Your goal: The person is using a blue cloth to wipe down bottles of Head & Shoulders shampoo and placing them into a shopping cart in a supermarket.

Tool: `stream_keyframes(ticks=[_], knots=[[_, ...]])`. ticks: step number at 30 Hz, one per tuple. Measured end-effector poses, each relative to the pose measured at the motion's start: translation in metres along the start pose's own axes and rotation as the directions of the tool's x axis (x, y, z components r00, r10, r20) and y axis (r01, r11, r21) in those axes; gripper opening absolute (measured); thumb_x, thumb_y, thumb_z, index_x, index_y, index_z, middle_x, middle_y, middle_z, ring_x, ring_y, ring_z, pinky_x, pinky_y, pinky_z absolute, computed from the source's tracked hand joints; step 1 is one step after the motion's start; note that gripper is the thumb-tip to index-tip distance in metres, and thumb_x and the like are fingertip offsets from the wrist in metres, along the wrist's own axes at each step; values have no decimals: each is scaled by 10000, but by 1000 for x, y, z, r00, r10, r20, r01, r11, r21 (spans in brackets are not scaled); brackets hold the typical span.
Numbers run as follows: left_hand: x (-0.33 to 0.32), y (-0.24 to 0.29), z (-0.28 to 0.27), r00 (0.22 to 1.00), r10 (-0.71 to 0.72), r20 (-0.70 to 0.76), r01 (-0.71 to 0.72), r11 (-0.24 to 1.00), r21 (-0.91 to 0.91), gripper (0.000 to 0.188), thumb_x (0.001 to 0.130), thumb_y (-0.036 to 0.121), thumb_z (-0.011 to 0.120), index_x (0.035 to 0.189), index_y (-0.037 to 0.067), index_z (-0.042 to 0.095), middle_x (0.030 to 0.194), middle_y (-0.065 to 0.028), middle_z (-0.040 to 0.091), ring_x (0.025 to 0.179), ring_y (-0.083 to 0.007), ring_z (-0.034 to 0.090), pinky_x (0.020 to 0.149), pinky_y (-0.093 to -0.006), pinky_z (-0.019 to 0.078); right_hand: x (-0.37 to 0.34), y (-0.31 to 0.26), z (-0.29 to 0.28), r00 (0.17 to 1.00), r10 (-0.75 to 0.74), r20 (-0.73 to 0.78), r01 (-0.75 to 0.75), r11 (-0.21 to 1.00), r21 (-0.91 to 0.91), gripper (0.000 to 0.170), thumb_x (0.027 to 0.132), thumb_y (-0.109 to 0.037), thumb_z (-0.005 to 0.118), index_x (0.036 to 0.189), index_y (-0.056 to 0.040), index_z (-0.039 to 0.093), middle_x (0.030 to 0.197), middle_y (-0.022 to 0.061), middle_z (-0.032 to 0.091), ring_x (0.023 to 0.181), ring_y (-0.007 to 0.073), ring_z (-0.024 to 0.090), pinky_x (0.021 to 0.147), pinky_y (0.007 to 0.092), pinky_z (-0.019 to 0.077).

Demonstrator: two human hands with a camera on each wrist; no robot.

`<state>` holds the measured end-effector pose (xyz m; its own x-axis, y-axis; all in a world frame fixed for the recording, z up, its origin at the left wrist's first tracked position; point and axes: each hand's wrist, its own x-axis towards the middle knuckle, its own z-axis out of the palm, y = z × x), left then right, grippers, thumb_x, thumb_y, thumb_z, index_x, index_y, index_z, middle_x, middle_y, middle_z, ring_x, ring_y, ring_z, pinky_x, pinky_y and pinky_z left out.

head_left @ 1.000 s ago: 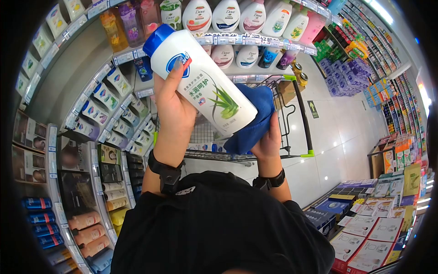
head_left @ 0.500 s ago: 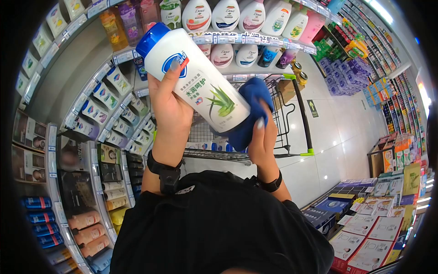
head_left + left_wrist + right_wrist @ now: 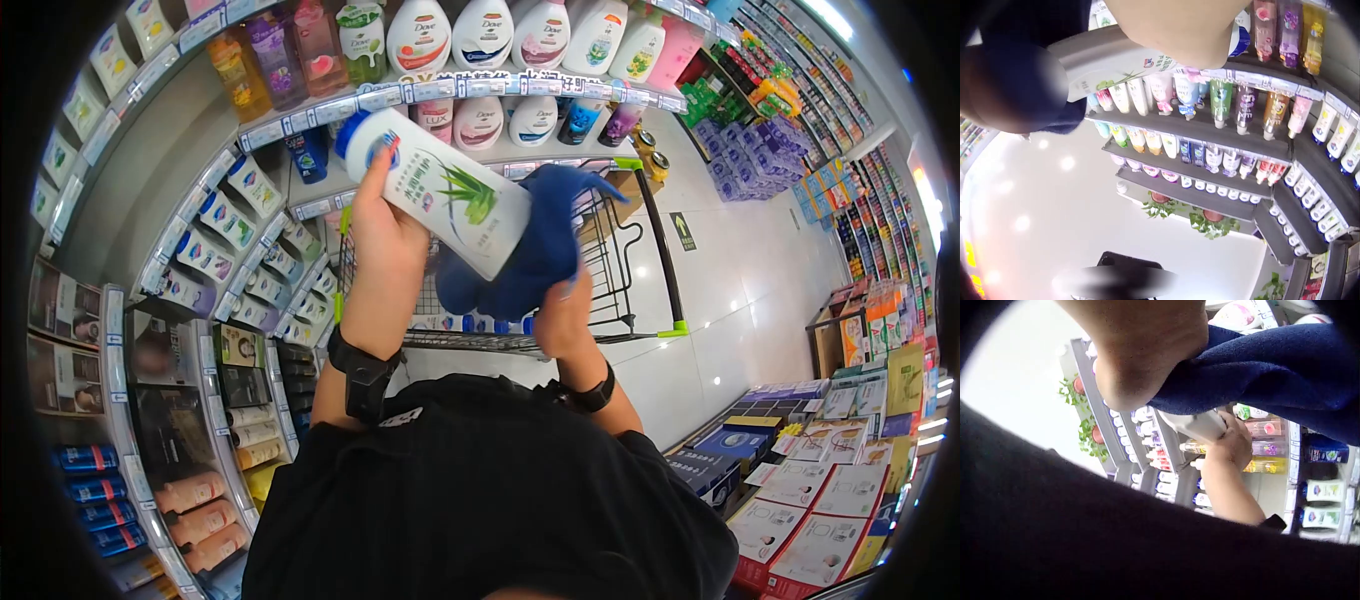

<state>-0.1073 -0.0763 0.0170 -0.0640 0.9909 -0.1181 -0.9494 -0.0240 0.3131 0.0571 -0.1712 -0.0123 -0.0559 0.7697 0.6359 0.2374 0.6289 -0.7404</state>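
Observation:
A white bottle (image 3: 450, 195) with a blue cap and an aloe picture is tilted in the head view, cap to the upper left. My left hand (image 3: 385, 240) grips it near the cap, thumb across the label. My right hand (image 3: 567, 315) holds a dark blue cloth (image 3: 540, 250), which lies around the bottle's lower end. In the right wrist view the cloth (image 3: 1260, 372) hangs in folds beside my right hand (image 3: 1147, 356), and my left hand (image 3: 1232, 450) shows behind it on the bottle (image 3: 1194, 425). The right fingers are partly hidden by the cloth.
A shopping cart (image 3: 655, 250) with green corners stands below the hands, several white and blue items in it. Shelves of bottles (image 3: 483, 38) rise ahead and to the left. Stacked boxes (image 3: 795, 530) are at the lower right, beside a tiled floor (image 3: 715, 310).
The bottle's cap end has moved right and down, and its label is tilted away more. My right hand and the cloth have shifted slightly left, and the cloth is spread wider. The shelves appear shifted left.

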Motion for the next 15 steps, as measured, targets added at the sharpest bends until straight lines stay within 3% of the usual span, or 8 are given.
stream_keyframes(ticks=[1,2,6,7,10,11,14,15], knots=[[1,-7,-5,1000,-30,-9,30,1000,7,264,875,158,502,1085,-1,514,1029,-122,592,946,-240,581,832,-384,473,4,2,0,986,-156,64,166,960,-223,645,897,-418,316,1275,104,284,1306,253,344,1209,381,348,1008,431,248],[2,-12,-8,998,-59,-20,59,998,13,265,875,167,506,1081,1,516,1023,-121,594,944,-240,582,833,-383,472,10,-1,5,944,-296,145,329,824,-462,612,888,-364,356,1276,104,284,1321,284,308,1244,418,285,1024,464,202],[3,-14,-8,986,-121,-111,127,991,49,250,877,174,503,1060,5,530,1023,-121,594,946,-243,579,838,-393,468,-4,29,22,941,-335,-38,301,886,-353,534,834,-261,471,1213,101,370,1302,283,326,1214,468,288,1015,494,208],[8,-16,-12,980,-121,-160,128,991,35,261,884,200,491,1058,11,536,1023,-129,595,940,-258,580,840,-408,466,-14,42,26,942,-333,-47,296,887,-354,488,750,-189,539,1146,81,448,1232,261,411,1143,448,385,981,495,268],[18,-17,-26,958,-280,-59,272,956,-114,290,893,243,472,1062,16,536,1024,-138,596,932,-279,582,833,-423,472,-33,51,32,931,-324,169,365,843,-396,474,667,-145,559,1094,51,504,1143,231,487,1061,404,464,935,481,326],[21,-15,-30,954,-299,-33,294,951,-98,315,899,272,453,1056,13,538,1026,-145,595,915,-294,588,820,-435,481,-35,52,33,926,-340,162,377,829,-414,454,641,-132,562,1072,9,547,1094,184,529,1032,364,492,913,460,348],[18,-14,-35,947,-322,20,322,943,-80,295,899,267,444,1035,23,539,1015,-121,597,924,-264,582,836,-417,466,-21,37,28,880,-427,208,474,774,-419,382,724,-162,515,1037,54,550,1036,208,554,995,387,508,883,453,372],[16,-13,-37,936,-352,30,353,934,-48,309,902,277,433,1041,20,535,1019,-126,595,929,-273,581,838,-422,465,-21,39,28,893,-401,204,449,825,-343,343,704,-165,526,990,8,601,1050,178,561,1014,370,502,919,467,342]])
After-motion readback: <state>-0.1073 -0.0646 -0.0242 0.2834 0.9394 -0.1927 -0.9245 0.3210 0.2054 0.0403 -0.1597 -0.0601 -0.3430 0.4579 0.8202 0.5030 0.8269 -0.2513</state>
